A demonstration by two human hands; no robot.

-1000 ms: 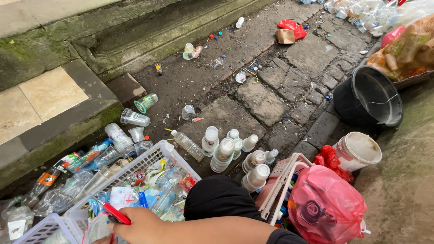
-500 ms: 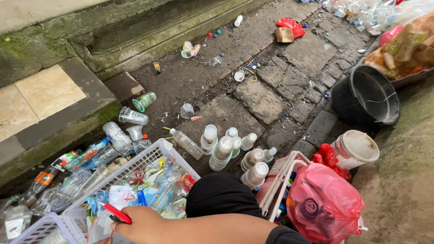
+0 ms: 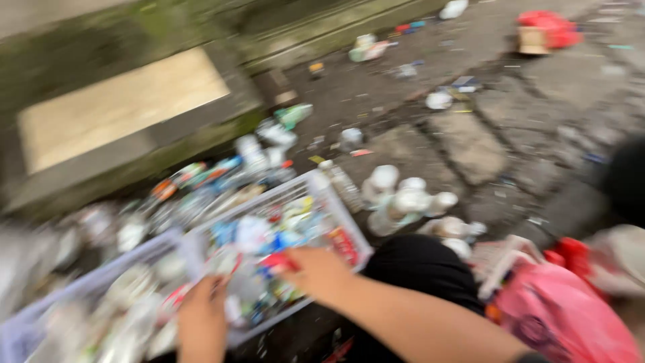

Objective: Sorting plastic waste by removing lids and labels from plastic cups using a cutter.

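Note:
The view is heavily blurred. A white plastic basket full of plastic bottles and colourful packaging sits in front of me at the lower left. My right hand reaches across into the basket, its fingers curled around a small red item. My left hand comes up from the bottom edge and rests among the basket's contents, next to a red-rimmed piece. The blur hides its grip.
Several white bottles stand on the stone paving just right of the basket. More bottles lie along a mossy stone step. A pink plastic bag sits at the lower right, and litter is scattered over the paving.
The camera has swung down and left, closer to the basket, blurring everything. My left hand has come into view in the basket. My right hand has moved right over it.

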